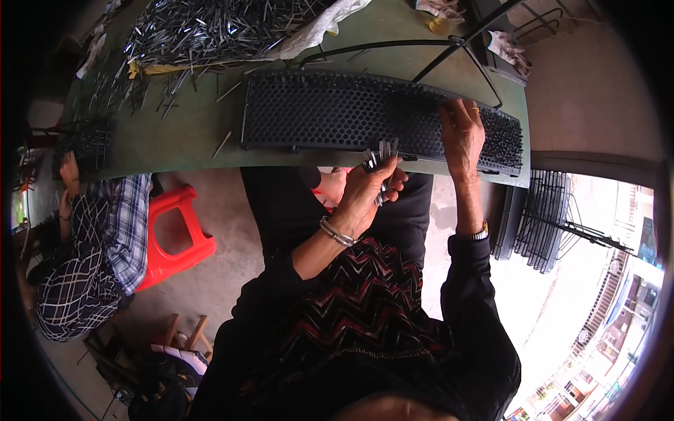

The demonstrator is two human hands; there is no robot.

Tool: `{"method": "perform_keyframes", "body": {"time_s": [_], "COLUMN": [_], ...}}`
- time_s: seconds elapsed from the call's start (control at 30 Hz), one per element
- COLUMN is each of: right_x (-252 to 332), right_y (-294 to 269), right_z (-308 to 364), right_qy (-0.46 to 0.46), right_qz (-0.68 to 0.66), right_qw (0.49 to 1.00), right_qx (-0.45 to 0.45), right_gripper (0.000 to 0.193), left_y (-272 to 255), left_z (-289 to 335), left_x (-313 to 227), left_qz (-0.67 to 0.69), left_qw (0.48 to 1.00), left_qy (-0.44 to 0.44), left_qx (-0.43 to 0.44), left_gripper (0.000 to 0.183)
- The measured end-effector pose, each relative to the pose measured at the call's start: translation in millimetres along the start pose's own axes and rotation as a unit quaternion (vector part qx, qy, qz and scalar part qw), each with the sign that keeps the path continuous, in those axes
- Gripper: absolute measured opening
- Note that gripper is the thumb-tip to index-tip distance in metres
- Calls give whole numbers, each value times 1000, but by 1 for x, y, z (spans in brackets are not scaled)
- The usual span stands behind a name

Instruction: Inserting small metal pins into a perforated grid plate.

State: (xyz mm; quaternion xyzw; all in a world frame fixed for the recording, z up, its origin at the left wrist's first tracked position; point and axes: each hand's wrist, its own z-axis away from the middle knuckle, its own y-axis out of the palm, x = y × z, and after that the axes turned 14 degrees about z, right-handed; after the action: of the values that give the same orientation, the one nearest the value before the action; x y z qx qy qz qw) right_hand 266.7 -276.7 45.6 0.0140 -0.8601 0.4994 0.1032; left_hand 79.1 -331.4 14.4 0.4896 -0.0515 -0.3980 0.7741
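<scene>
My left hand (360,196) is closed round a small bundle of thin metal strips (384,151), whose ends stick up above the thumb, just in front of the table's near edge. A long black tray full of round holes (309,112) lies along that edge. Over the tray's right part is my right hand (463,140), with its fingers pinched together and pointing down at the holes. What those fingertips hold, if anything, is hidden. Dark strip ends (507,140) stand close together in the holes at the tray's right end, while many holes at the left show bare.
A large heap of loose metal strips (203,31) lies on a white sack (319,29) at the back left of the green table (189,133). A black metal frame (379,44) rises behind the tray. A co-worker's hand (69,172) and a red stool (179,263) are left; stacked black racks (544,221) stand right.
</scene>
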Motion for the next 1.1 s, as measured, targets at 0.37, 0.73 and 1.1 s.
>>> {"method": "perform_keyframes", "body": {"time_s": [0.37,0.73,1.1], "right_x": [9,12,14], "right_y": [-1,-28,-31], "right_z": [2,37,30], "right_qy": [27,-84,134], "right_qz": [12,-268,-388], "right_qw": [999,922,835], "right_qx": [18,266,367], "right_gripper": [13,14,13], "left_y": [8,11,11], "left_z": [0,4,8], "left_x": [-2,-2,-9], "left_qz": [16,15,-86], "left_qw": [1000,1000,996], "left_qy": [3,8,11], "left_qx": [3,18,36], "left_gripper": [20,22,25]}}
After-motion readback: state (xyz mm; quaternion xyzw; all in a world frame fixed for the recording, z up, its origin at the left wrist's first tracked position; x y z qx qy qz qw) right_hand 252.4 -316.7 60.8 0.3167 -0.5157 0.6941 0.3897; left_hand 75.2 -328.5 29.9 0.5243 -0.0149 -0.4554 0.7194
